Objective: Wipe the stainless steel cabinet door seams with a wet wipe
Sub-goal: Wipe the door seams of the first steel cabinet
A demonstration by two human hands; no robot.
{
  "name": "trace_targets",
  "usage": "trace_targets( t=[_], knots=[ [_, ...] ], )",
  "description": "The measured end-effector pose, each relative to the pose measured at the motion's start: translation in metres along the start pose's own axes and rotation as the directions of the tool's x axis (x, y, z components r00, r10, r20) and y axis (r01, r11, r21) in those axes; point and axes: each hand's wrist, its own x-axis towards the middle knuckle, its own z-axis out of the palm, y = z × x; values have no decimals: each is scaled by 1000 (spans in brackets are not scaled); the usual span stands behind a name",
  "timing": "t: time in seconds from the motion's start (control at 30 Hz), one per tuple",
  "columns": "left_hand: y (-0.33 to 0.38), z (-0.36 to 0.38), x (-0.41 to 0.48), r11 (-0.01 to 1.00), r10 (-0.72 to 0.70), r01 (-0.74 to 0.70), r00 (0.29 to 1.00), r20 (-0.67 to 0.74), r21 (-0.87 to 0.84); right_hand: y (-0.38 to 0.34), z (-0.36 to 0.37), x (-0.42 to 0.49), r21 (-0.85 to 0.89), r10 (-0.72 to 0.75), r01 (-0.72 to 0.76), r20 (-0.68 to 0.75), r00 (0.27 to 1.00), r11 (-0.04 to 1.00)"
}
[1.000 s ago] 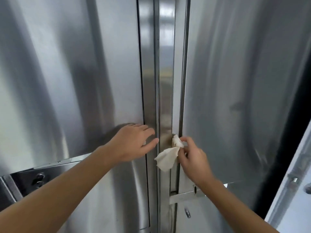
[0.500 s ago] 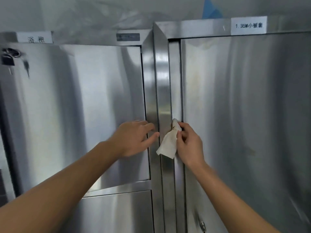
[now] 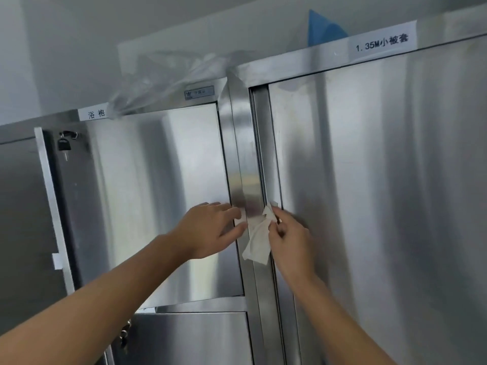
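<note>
White crumpled wet wipe [image 3: 259,241] was pinched in the curled fingertips of the right hand [image 3: 291,238], its tip pressed into the narrow vertical steel seam [image 3: 266,159], which ran straight upward from there. The left hand [image 3: 210,230] lay flat, fingers straight, on the brushed-steel left door [image 3: 158,193].

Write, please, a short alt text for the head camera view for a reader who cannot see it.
A person's right hand pinches a crumpled white wet wipe against the vertical seam beside the right-hand stainless steel cabinet door. The left hand rests flat on the neighbouring left-hand door at its edge. A small black padlock hangs at upper left.
</note>
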Motion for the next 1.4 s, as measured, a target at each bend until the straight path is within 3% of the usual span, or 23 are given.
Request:
trace_targets(
  t=[0.43, 0.63, 1.0, 1.27, 1.4],
  knots=[
    [2, -15, -5, 995, -103, 103, 995, 11, 9, -14, 0, 24, 182, 53, -56, 23, 998, 982],
    [6, -8, -15, 997, -82, 82, 997, 5, 4, -6, 11, 17, 269, 91, -115, 98, 991, 956],
    [30, 60, -56, 998, -22, 29, 989, 144, -48, 46, 12, -59, 117, 203, -219, 135, 970, 969],
    [47, 103, -91, 986, -22, 44, 991, 134, -163, 63, 4, -115, -2, 255, -258, 145, 956, 966],
    [49, 119, -102, 980, -25, 55, 988, 155, -191, 80, 14, -135, 88, 372, -383, 122, 920, 919]
  ],
)
